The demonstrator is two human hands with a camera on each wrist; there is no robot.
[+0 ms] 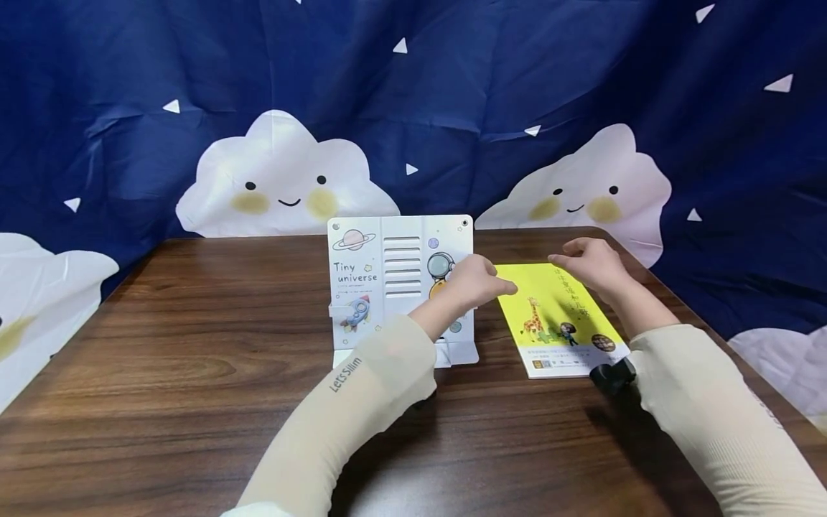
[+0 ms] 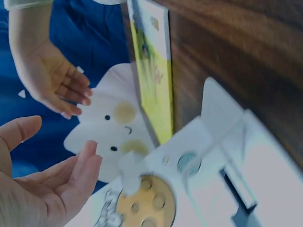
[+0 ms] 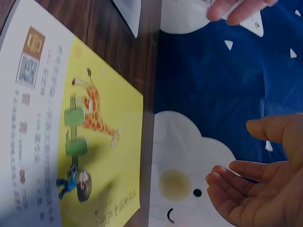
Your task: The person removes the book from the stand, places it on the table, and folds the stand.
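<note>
Now I have both hands over the surface point(image 1: 213, 330), raised between a white stand point(image 1: 402, 323) and a yellow book point(image 1: 549, 316). My left hand point(image 1: 474, 281) hangs near the stand's right edge, from the head view, its thumb apart from the lightly bent fingers. My right hand point(image 1: 596, 266) is above the book's far right corner, its thumb likewise apart from its curved fingers; the right wrist view shows that gap plainly. The book lies flat to the right of the stand, just beside it, cover up, with a giraffe point(image 1: 533, 317) and a white band along the near end. The stand is upright, slotted in the middle, printed with a rocket point(image 1: 357, 313) and "Tiny universe". Behind everything I see a blue curtain point(image 1: 439, 93) with smiling clouds.
</note>
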